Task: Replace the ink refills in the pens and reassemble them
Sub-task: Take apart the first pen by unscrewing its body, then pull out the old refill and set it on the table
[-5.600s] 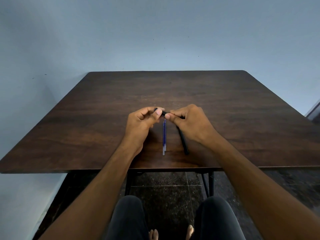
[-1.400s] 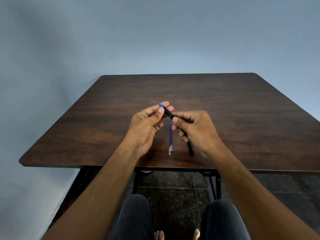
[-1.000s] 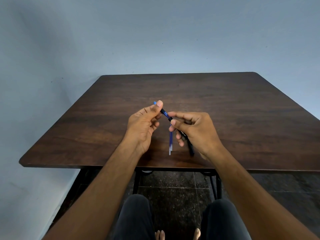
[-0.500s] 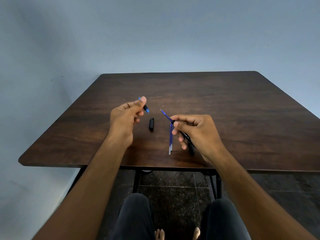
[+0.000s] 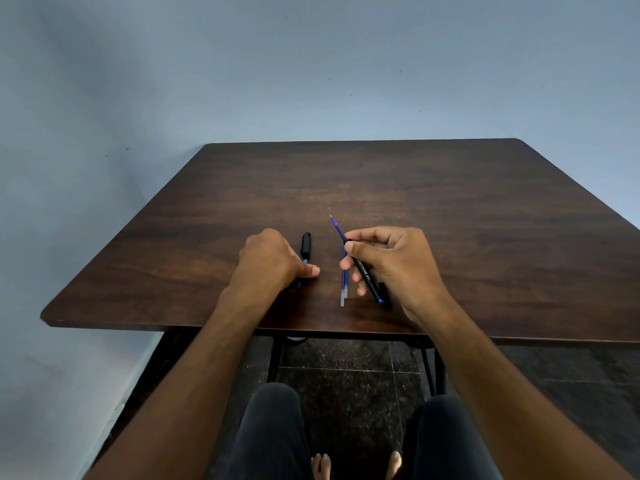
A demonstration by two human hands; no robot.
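My right hand (image 5: 394, 261) grips a black pen barrel (image 5: 367, 278) above the table, with its blue refill (image 5: 336, 227) sticking out of the front end, pointing away from me. My left hand (image 5: 272, 263) rests on the table, fingers curled around the small blue-and-black tip piece (image 5: 304, 268), which is mostly hidden. A short black cap (image 5: 305, 244) lies just beyond that hand. Two spare blue refills (image 5: 344, 287) lie side by side between my hands. A second black pen (image 5: 388, 302) lies under my right hand, largely covered.
The dark wooden table (image 5: 485, 237) stands against a pale blue wall. Its near edge runs just below my wrists. My knees and bare feet show under it on a dark tiled floor.
The tip piece came off the barrel in my left hand, baring the refill. A black cap now lies on the table. My left hand has dropped to the tabletop beside it.
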